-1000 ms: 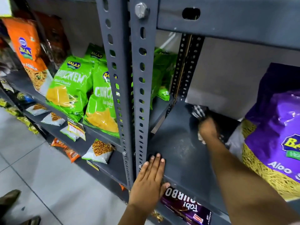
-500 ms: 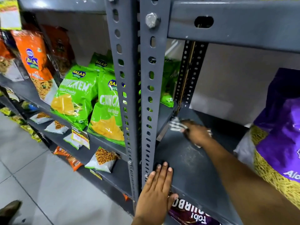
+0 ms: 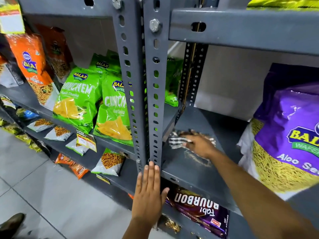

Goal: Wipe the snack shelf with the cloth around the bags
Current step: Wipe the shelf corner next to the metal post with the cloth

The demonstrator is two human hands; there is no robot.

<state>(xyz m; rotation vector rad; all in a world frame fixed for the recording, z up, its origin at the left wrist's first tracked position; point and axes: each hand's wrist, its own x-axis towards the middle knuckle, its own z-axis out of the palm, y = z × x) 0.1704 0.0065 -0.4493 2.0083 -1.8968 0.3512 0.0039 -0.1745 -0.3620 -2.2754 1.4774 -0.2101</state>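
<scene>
The grey metal snack shelf [image 3: 193,171] runs across the middle of the view. My right hand [image 3: 198,144] presses a black-and-white checked cloth [image 3: 177,139] flat on the shelf's left part, close to the perforated upright. A dusty smear shows on the shelf just in front of the hand. A big purple Aloo Sev bag [image 3: 290,131] stands on the same shelf to the right, apart from my hand. My left hand [image 3: 149,188] lies flat, fingers together, against the shelf's front edge at the foot of the upright [image 3: 155,94], holding nothing.
Green Crunchem bags [image 3: 77,100] and orange bags [image 3: 32,66] fill the neighbouring shelf on the left. Small packets lie on the lower shelf. A Bourbon biscuit pack [image 3: 198,209] sits under the wiped shelf. Another shelf beam [image 3: 250,31] hangs overhead. Tiled floor lies at lower left.
My right hand has dragged the cloth from the back of the shelf beside the purple bag forward and left toward the upright. My left hand stayed at the shelf edge.
</scene>
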